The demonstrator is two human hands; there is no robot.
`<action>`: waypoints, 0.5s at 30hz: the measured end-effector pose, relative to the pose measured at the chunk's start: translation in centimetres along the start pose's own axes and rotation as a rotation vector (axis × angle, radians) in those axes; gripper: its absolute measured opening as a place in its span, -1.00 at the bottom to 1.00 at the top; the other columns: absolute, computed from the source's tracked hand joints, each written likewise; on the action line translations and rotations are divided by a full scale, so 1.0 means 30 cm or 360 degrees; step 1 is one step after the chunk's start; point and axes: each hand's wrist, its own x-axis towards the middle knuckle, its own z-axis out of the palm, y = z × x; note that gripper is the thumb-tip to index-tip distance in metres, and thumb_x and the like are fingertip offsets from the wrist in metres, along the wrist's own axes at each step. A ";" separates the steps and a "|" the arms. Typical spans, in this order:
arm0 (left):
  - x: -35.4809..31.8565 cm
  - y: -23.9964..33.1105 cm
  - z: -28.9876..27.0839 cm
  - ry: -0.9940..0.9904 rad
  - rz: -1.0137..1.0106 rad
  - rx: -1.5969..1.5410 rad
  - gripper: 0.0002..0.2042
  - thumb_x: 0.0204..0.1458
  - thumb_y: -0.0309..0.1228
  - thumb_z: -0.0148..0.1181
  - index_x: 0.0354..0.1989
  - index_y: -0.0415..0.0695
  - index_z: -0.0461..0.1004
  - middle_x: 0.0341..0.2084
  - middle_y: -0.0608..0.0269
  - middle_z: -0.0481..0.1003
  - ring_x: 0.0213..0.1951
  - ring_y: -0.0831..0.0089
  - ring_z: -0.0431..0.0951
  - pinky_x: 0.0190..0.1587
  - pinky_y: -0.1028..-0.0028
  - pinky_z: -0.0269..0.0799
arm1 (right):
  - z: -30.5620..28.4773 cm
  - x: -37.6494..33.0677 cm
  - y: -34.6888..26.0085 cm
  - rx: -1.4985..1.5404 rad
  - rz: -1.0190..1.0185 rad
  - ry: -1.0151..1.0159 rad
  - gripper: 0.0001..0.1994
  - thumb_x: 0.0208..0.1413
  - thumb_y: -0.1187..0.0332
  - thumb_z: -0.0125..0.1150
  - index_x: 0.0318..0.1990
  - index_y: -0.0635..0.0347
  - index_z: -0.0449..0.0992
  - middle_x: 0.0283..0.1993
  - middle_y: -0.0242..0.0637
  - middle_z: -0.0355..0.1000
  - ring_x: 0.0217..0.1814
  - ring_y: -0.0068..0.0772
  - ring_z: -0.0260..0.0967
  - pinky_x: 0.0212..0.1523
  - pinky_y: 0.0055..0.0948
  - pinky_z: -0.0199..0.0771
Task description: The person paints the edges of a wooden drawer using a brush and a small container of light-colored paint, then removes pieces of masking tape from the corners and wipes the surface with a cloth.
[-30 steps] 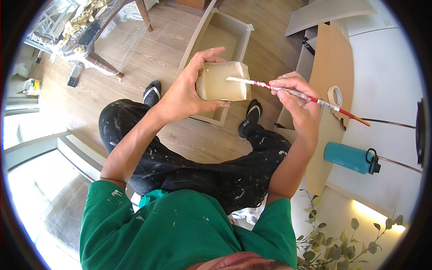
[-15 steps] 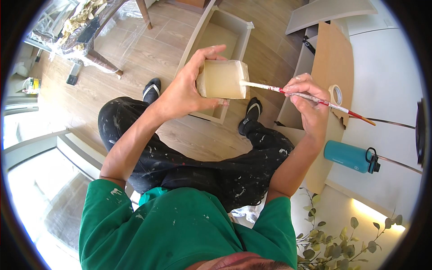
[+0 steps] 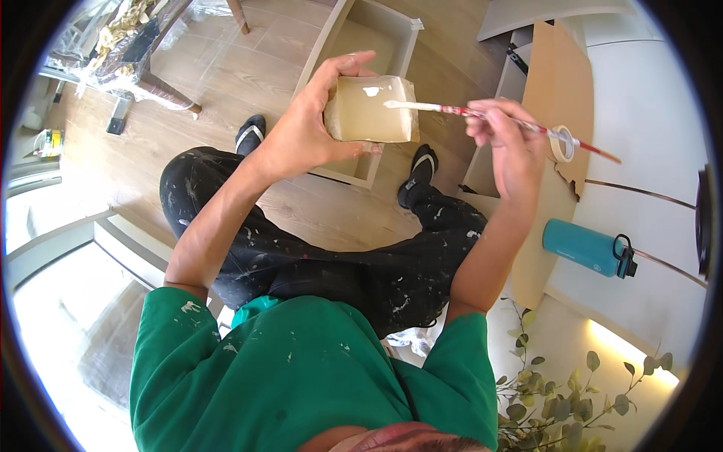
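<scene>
Two hands are at work above the person's lap: the left hand (image 3: 305, 135) grips a small, pale beige tub (image 3: 373, 111), fingers wrapped round its side and thumb along its lower edge, tilted so one broad face turns toward the camera. The right hand (image 3: 506, 139) pinches a thin paintbrush (image 3: 482, 114) with a red-patterned handle, fingers closed on the shaft, its white-loaded tip resting against the tub's upper face. Judging by that white smear, paint is being taken up or wiped off, and any brushing of the furniture parts looks not yet begun in this moment; I cannot tell how much paint is left. The tub shows no label I can make out. Below the hands, on the wooden floor (image 3: 248, 83), lies a pale open drawer box (image 3: 361, 45), between two black sandalled feet. Further right, a brown board (image 3: 561, 83) carries a roll of tape (image 3: 561, 143), and a teal bottle (image 3: 586, 247) with a black cap lies on the white surface.
</scene>
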 end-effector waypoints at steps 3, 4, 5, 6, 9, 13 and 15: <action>0.008 0.002 -0.006 0.0017 0.0092 0.0051 0.04 -0.25 -0.66 0.56 0.50 -0.12 0.09 0.21 0.14 0.39 0.27 0.32 0.39 0.35 0.32 0.31 | -0.007 0.018 0.022 -0.0013 0.0063 0.0066 -0.80 0.31 0.45 0.19 -0.16 0.45 0.65 -0.29 -0.15 0.61 -0.32 -0.50 0.50 -0.31 -0.55 0.41; 0.006 0.000 -0.004 0.0015 0.0094 0.0056 0.03 -0.23 -0.66 0.55 0.50 -0.11 0.09 0.20 0.15 0.38 0.26 0.32 0.39 0.34 0.31 0.33 | -0.015 0.016 0.020 -0.0019 0.0059 0.0082 -0.81 0.30 0.45 0.19 -0.17 0.44 0.65 -0.29 -0.16 0.61 -0.33 -0.50 0.50 -0.32 -0.55 0.41; 0.004 0.000 -0.003 0.0014 0.0096 0.0061 0.03 -0.22 -0.65 0.55 0.50 -0.11 0.09 0.20 0.15 0.38 0.26 0.31 0.40 0.33 0.31 0.35 | -0.021 0.014 0.020 -0.0024 0.0054 0.0098 -0.81 0.30 0.45 0.19 -0.17 0.44 0.65 -0.29 -0.16 0.61 -0.33 -0.50 0.50 -0.32 -0.56 0.40; 0.002 -0.001 -0.003 0.0014 0.0098 0.0067 0.02 -0.21 -0.64 0.55 0.50 -0.10 0.09 0.19 0.15 0.37 0.25 0.31 0.41 0.32 0.30 0.37 | -0.024 0.014 0.023 -0.0026 0.0047 0.0098 -0.81 0.30 0.46 0.19 -0.17 0.44 0.65 -0.30 -0.16 0.61 -0.34 -0.50 0.50 -0.32 -0.56 0.40; -0.003 -0.008 -0.005 -0.0003 0.0078 0.0016 0.02 -0.21 -0.65 0.54 0.50 -0.10 0.09 0.19 0.16 0.37 0.25 0.31 0.41 0.32 0.30 0.37 | -0.034 0.007 0.029 -0.0038 0.0042 0.0099 -0.82 0.30 0.46 0.19 -0.18 0.44 0.65 -0.31 -0.16 0.60 -0.34 -0.51 0.50 -0.33 -0.56 0.40; -0.003 -0.007 -0.009 0.0010 0.0049 0.0014 0.04 -0.25 -0.67 0.56 0.50 -0.12 0.10 0.20 0.15 0.41 0.26 0.33 0.40 0.35 0.32 0.30 | -0.042 0.005 0.025 -0.0069 0.0038 0.0113 -0.82 0.30 0.46 0.20 -0.17 0.44 0.65 -0.31 -0.16 0.60 -0.34 -0.51 0.50 -0.33 -0.56 0.40; 0.001 0.000 -0.009 -0.0001 0.0039 0.0020 0.04 -0.25 -0.67 0.55 0.50 -0.12 0.10 0.20 0.15 0.40 0.26 0.33 0.41 0.36 0.32 0.30 | -0.053 0.001 0.017 -0.0080 0.0024 0.0124 -0.82 0.30 0.46 0.20 -0.17 0.44 0.65 -0.30 -0.17 0.60 -0.34 -0.51 0.50 -0.32 -0.56 0.40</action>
